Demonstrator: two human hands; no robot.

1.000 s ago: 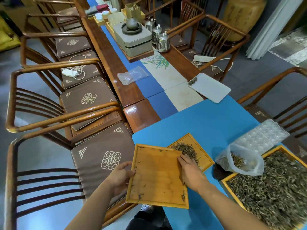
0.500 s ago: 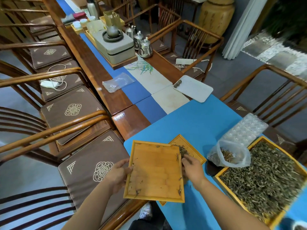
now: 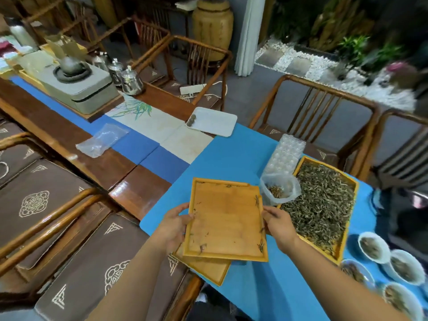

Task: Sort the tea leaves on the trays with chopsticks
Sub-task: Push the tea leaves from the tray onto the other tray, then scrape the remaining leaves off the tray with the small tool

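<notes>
Left hand (image 3: 174, 225) and right hand (image 3: 279, 225) grip opposite edges of near-empty bamboo tray (image 3: 225, 218), held over second small tray (image 3: 203, 266). Right of it, large tray (image 3: 347, 225) heaped with unsorted tea leaves (image 3: 322, 200). No chopsticks visible; sorting seems barely begun.

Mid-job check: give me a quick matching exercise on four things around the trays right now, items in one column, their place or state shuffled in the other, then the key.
Items
1. nearly bare wooden tray
2. large tray
3. white tray
4. clear plastic bag

States
A. full of loose tea leaves
B. gripped by left hand and right hand
C. open, between the held tray and the full one
D. farther up the table, small dark lumps in one corner

Pairs: 1-B, 2-A, 3-D, 4-C
</notes>
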